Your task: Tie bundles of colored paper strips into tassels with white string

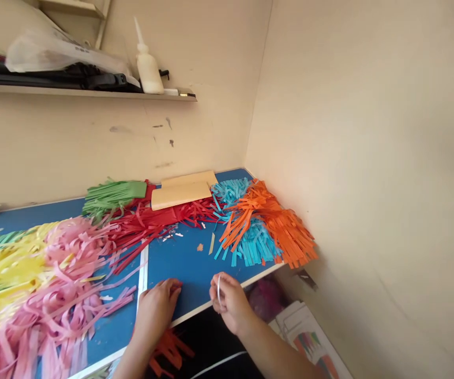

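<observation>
Right hand (230, 301) grasps a thin white strip (218, 290), pinched between thumb and fingers at the near edge of the table (187, 250). Strip is bowed; its long axis runs roughly upright in the head view, across the gap towards the left hand (160, 301). The strip lies to the right of the left hand, apart from it; the right hand is the nearer, being in contact. Left hand is curled over the table edge with thumb and fingers drawn together; cannot tell whether anything is pinched there. Below it, an orange fringe piece (170, 353) shows partly, just beyond the edge; its upper end is hidden. Surface: blue top, bare between and ahead of the hands, with small paper scraps. Beyond the right hand, an orange fringe bundle (264, 208) overlaps a light-blue fringe bundle (256, 243). Farther back, folded tan sheets (181, 196) rest by red fringe (140, 226) and green fringe (112, 196). Left side: pink fringe (75, 300) beside yellow fringe (16, 266). Room: cream walls (353, 131) meet in a corner; a shelf (92, 93) above carries a nozzle bottle (150, 72) and a plastic bag (57, 50).
</observation>
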`<state>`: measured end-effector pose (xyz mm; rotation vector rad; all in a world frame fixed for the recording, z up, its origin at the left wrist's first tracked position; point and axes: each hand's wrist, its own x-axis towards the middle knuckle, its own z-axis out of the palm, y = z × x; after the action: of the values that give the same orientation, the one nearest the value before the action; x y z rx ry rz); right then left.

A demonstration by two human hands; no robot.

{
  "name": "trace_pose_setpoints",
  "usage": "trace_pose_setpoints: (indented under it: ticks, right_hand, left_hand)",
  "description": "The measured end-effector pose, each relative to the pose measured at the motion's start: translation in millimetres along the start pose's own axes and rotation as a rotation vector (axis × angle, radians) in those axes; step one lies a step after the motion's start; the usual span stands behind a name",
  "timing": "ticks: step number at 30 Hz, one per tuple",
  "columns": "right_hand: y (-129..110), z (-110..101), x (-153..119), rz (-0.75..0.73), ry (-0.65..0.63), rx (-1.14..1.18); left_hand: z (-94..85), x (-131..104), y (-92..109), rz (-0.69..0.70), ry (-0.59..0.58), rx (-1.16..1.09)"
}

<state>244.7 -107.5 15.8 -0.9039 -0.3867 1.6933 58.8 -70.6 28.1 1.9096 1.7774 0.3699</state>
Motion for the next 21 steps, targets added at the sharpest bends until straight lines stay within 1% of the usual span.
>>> trace_pose_setpoints:
  ticks: [1,2,3,6,7,9,11,14,16,21]
  right_hand:
    - [0.6,2.5,0.2,0.037,-0.022,0.029]
    - [0.2,5.1,-1.1,0.058,-0.044,0.032]
    - [-0.9,8.1,-3.9,0.053,-0.067,0.004]
    - [-5.4,18.3,-18.2,-0.073,-0.127,-0.165]
    - [-6.9,21.6,-23.4,-0.101,-0.147,-0.213]
    - [-9.4,26.3,-31.8,-0.134,-0.176,-0.283]
    - [-11.9,27.5,-36.5,-0.192,-0.164,-0.356]
    - [-16.3,24.1,-38.4,-0.319,-0.137,-0.552]
    - [-19.3,21.5,-38.8,-0.368,-0.132,-0.674]
    - [-24.6,21.3,-42.5,-0.448,-0.135,-0.821]
  left_hand:
    - [-1.7,-3.9,0.5,0.0,-0.009,-0.068]
    - [-3.5,-8.8,2.2,-0.004,-0.016,-0.188]
    - [-5.1,-14.9,5.1,-0.014,-0.032,-0.362]
    - [-8.0,-36.4,19.4,-0.077,-0.146,-1.004]
    - [-8.2,-42.9,24.7,-0.109,-0.193,-1.159]
    - [-8.2,-52.6,33.5,-0.157,-0.241,-1.288]
    - [-8.3,-57.0,38.5,-0.16,-0.218,-1.275]
    - [-10.6,-57.1,40.1,-0.083,-0.107,-1.061]
    - [-13.0,-56.5,40.0,-0.026,-0.029,-0.9]
    - [-15.3,-59.7,40.6,0.049,0.103,-0.673]
